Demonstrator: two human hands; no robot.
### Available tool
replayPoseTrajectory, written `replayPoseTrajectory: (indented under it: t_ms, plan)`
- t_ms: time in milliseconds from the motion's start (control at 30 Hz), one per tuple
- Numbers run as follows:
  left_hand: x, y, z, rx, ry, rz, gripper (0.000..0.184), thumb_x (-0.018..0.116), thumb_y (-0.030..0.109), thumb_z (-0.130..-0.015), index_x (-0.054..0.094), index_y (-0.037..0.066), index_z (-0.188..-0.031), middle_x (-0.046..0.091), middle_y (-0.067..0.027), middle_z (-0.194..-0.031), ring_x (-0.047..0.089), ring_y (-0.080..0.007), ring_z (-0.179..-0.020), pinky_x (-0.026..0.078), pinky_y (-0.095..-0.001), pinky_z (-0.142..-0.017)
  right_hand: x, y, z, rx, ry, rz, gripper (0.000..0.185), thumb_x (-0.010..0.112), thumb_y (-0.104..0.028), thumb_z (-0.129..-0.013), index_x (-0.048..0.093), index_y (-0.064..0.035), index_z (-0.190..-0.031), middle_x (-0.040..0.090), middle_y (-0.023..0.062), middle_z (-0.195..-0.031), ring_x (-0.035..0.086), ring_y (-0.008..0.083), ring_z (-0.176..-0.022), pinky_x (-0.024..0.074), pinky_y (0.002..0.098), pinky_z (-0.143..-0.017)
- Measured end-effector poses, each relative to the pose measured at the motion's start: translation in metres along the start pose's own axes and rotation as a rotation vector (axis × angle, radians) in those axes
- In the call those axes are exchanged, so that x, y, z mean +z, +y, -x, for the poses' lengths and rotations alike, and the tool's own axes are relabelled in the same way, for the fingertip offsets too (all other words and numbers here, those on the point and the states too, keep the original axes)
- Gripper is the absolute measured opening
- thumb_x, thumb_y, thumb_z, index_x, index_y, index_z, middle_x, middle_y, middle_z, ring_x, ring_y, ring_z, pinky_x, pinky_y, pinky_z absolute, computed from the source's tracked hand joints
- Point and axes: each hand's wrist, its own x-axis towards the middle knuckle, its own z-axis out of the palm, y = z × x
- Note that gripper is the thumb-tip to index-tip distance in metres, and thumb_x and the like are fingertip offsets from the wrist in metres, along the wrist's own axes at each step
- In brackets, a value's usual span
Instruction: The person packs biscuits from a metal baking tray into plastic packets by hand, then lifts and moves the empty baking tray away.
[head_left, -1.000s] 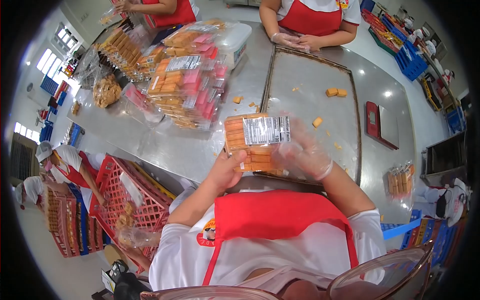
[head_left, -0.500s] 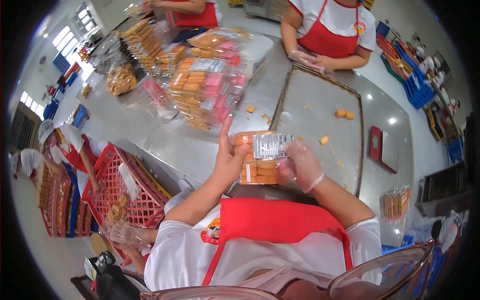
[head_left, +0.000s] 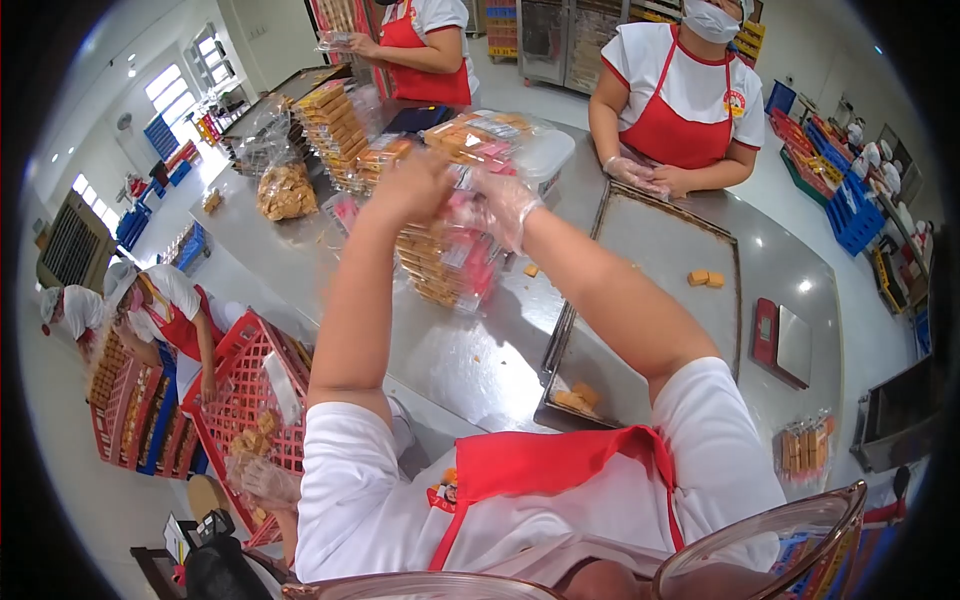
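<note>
Both my arms reach out over the steel table to a stack of clear biscuit packs with pink labels. My bare left hand is blurred over the top of the stack. My right hand, in a clear plastic glove, touches the stack's upper right side. Fingers and any pack between them are too smeared to make out. Right of the stack lies a large metal tray, with two biscuit pieces on it and more pieces at its near corner.
A red scale and a small biscuit pack lie at the right. Behind the stack is a white tub. Two people stand across the table. A red crate with a gloved hand by it is at the left.
Both my hands have moved forward and left, from near my chest to the stack, where the pack they held can no longer be told apart. The view has tilted up.
</note>
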Motion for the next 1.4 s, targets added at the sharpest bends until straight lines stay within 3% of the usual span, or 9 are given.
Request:
replayPoseTrajectory:
  t_ms: [233, 400, 633, 900, 1033, 1200, 1300, 1333, 1400]
  plan:
    - [0.014, -0.007, -0.005, 0.276, -0.036, -0.34, 0.047, 0.032, 0.033, -0.087, 0.036, 0.004, -0.124, 0.031, -0.0092, -0.132, 0.026, -0.0253, -0.124, 0.025, -0.0427, -0.099, -0.082, -0.015, 0.087, -0.051, 0.113, 0.121, 0.034, 0.052, -0.029, -0.083, 0.047, -0.0058, -0.108, 0.051, 0.0044, -0.094, 0.05, 0.0117, -0.066, 0.044, 0.021, -0.053]
    - [0.02, -0.003, -0.005, -0.007, 0.031, -0.022, 0.057, 0.053, 0.041, -0.074, 0.04, 0.019, -0.124, 0.027, -0.0132, -0.134, 0.026, -0.0326, -0.122, 0.026, -0.0414, -0.098, -0.13, -0.039, 0.164, -0.134, 0.456, 0.15, 0.031, 0.054, -0.029, -0.082, 0.05, -0.0078, -0.104, 0.052, 0.0019, -0.087, 0.046, 0.0092, -0.062, 0.038, 0.0189, -0.048]
    - [0.014, -0.016, -0.001, 0.148, 0.268, 0.28, 0.061, 0.061, 0.02, -0.063, 0.042, 0.019, -0.122, 0.025, -0.0178, -0.134, 0.029, -0.0375, -0.117, 0.024, -0.041, -0.098, -0.141, -0.014, 0.204, -0.028, 0.324, 0.321, 0.031, 0.056, -0.03, -0.079, 0.049, -0.0072, -0.1, 0.051, 0.0021, -0.087, 0.048, 0.0097, -0.065, 0.0393, 0.0207, -0.052]
    - [-0.03, 0.171, 0.088, 0.486, 0.409, 0.311, 0.07, 0.062, 0.008, -0.056, 0.041, 0.015, -0.123, 0.022, -0.0174, -0.135, 0.033, -0.0375, -0.113, 0.027, -0.0433, -0.094, -0.041, 0.009, 0.196, -0.093, 0.15, 0.161, 0.064, 0.062, -0.04, -0.073, 0.036, -0.0071, -0.122, 0.054, 0.0071, -0.093, 0.052, 0.0151, -0.078, 0.0447, 0.0294, -0.058]
    - [0.003, 0.196, 0.091, 0.492, 0.326, 0.507, 0.076, 0.066, 0.008, -0.058, 0.034, 0.015, -0.127, 0.018, -0.0167, -0.137, 0.025, -0.0388, -0.119, 0.022, -0.0442, -0.097, -0.054, 0.013, 0.21, -0.257, 0.374, 0.388, 0.049, 0.056, -0.033, -0.076, 0.046, -0.0008, -0.112, 0.055, 0.0066, -0.07, 0.05, 0.0131, -0.051, 0.0425, 0.0263, -0.048]
    - [0.044, 0.181, 0.105, 0.567, 0.173, 0.697, 0.077, 0.071, 0.014, -0.059, 0.033, 0.014, -0.126, 0.014, -0.0186, -0.137, 0.021, -0.0379, -0.123, 0.021, -0.0447, -0.098, -0.131, -0.003, 0.258, -0.237, 0.724, 0.71, 0.025, 0.051, -0.028, -0.082, 0.055, -0.0041, -0.087, 0.052, 0.0017, -0.07, 0.048, 0.0093, -0.058, 0.0414, 0.0233, -0.053]
    - [0.079, 0.157, 0.117, 0.532, 0.124, 0.766, 0.063, 0.069, 0.012, -0.062, 0.041, 0.009, -0.119, 0.02, -0.0209, -0.134, 0.025, -0.0375, -0.12, 0.024, -0.0445, -0.096, -0.193, -0.025, 0.316, -0.234, 1.129, 1.366, 0.024, 0.049, -0.022, -0.08, 0.055, -0.0055, -0.095, 0.056, 0.0125, -0.088, 0.055, 0.0235, -0.077, 0.0441, 0.0336, -0.071]
    - [0.093, 0.148, 0.123, 0.494, 0.133, 0.75, 0.061, 0.068, 0.011, -0.062, 0.043, 0.009, -0.117, 0.024, -0.0207, -0.132, 0.027, -0.0374, -0.119, 0.025, -0.044, -0.096, -0.217, -0.035, 0.331, -0.365, 1.258, 0.95, 0.024, 0.049, -0.021, -0.08, 0.053, -0.0033, -0.095, 0.054, 0.0135, -0.09, 0.055, 0.024, -0.079, 0.044, 0.0338, -0.072]
    - [0.125, 0.13, 0.136, 0.424, 0.136, 0.72, 0.057, 0.067, 0.009, -0.061, 0.046, 0.007, -0.114, 0.03, -0.0205, -0.129, 0.031, -0.0372, -0.116, 0.027, -0.043, -0.095, -0.245, -0.05, 0.374, -0.068, 1.416, 1.96, 0.022, 0.046, -0.018, -0.083, 0.049, -0.0013, -0.096, 0.053, 0.0111, -0.086, 0.055, 0.021, -0.079, 0.0461, 0.0325, -0.07]
